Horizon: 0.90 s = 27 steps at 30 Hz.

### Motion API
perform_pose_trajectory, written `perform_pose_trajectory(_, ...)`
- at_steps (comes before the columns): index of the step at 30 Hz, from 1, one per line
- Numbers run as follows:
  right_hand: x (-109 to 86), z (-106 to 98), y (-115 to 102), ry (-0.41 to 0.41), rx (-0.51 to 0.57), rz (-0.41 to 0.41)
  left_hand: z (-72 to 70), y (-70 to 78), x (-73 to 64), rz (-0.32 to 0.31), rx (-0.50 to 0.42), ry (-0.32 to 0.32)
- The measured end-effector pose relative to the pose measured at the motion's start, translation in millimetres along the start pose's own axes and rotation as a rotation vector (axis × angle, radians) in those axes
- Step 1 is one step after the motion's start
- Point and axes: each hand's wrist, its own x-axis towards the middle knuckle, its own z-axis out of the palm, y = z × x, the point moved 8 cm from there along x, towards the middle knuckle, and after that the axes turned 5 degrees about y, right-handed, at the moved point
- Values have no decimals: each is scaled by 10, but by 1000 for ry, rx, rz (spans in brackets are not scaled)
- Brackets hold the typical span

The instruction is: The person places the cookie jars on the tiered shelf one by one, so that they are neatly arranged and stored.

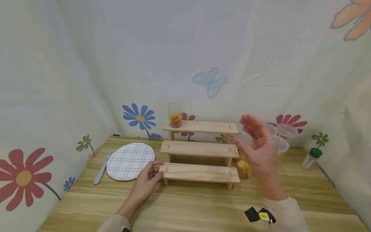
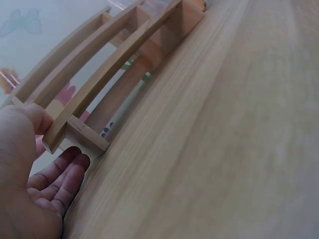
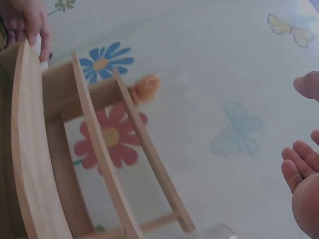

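A three-tier wooden step shelf [image 1: 200,148] stands on the table. My left hand [image 1: 147,178] grips the left end of its lowest tier between thumb and index finger, the other fingers bent beneath, as the left wrist view shows. On the left of the top tier is a clear jar [image 1: 175,112] with orange-yellow pieces inside. My right hand [image 1: 259,148] is raised at the shelf's right, fingers extended and thumb apart, holding nothing. It partly hides several clear lidded jars [image 1: 287,130] behind it. One low jar holds round yellow pieces [image 1: 244,169].
Left of the shelf lies a white plate [image 1: 130,161] with a blue grid pattern, beside a fork [image 1: 101,170]. A green-capped shaker [image 1: 311,158] stands at the table's right edge. Flower-printed cloth [image 1: 162,58] hangs behind and at both sides.
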Motion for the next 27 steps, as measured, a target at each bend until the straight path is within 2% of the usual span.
perform_pose_trajectory(10,87,-813,-40,149,-198,14,6,-1,0,2,7,1)
perform_pose_trajectory(15,75,-1149,21,188,-406,44,3,-1,-5,4,9,2)
perform_pose_trajectory(19,40,-1344,124,196,-518,67,-4,-7,-3,4,6,4)
perform_pose_trajectory(27,-146,-1698,485,193,-680,247,6,-14,6,6,-5,-3)
